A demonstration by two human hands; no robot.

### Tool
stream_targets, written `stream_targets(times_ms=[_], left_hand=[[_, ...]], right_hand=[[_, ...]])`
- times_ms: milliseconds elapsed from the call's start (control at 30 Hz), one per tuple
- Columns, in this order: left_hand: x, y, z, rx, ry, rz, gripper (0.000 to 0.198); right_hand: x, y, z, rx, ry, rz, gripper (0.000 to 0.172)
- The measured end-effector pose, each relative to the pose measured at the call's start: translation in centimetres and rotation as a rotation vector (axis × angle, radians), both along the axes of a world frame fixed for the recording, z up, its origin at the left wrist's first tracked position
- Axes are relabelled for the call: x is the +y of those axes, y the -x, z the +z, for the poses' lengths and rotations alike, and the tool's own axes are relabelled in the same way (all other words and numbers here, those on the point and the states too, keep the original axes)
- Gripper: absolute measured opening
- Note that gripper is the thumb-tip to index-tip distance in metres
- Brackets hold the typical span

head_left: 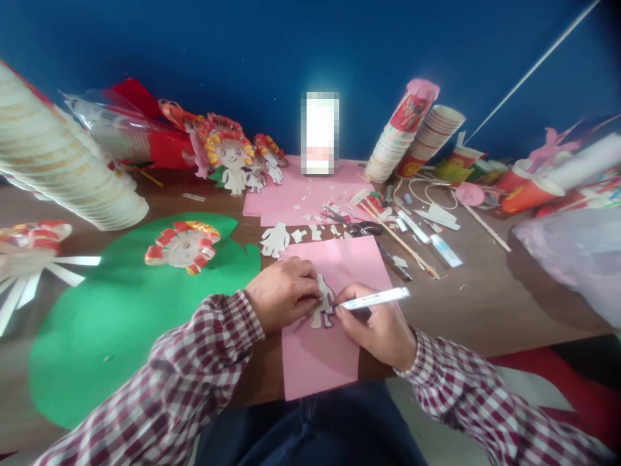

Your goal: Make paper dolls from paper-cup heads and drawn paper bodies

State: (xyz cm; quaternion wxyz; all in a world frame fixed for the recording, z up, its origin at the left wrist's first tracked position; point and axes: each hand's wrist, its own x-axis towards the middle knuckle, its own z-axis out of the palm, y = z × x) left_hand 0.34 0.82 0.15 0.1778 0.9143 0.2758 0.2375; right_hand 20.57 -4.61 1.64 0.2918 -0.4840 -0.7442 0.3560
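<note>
A white marker (pixel 373 298) with dark lettering is pinched in my right hand (pixel 381 327), its tip at the right edge of a small paper doll cutout (pixel 321 316). The cutout is pale, with a dark purple line along part of its outline. My left hand (pixel 286 292) has its fingers curled together, pressing the cutout's left side down and hiding part of it. Under both lies a pink sheet (pixel 317 372) near the table's front edge. Just beyond my left hand is another white paper cutout (pixel 275 239).
Paper scraps (pixel 315 232), scissors (pixel 366 228) and sticks lie behind the pink sheet. A large green paper leaf (pixel 121 323) spreads at left. Stacked paper cups (pixel 68 155) lean at left, more cups (pixel 402 133) at back right. Finished paper dolls (pixel 233 162) stand at the back.
</note>
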Motion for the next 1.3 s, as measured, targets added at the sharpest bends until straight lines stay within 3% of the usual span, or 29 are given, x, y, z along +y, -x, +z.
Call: stream_targets(times_ms=[1300], left_hand=[[-0.02, 0.03, -0.08, -0.021, 0.005, 0.012, 0.013]], right_hand=[[-0.04, -0.01, 0.13, -0.007, -0.003, 0.006, 0.007]])
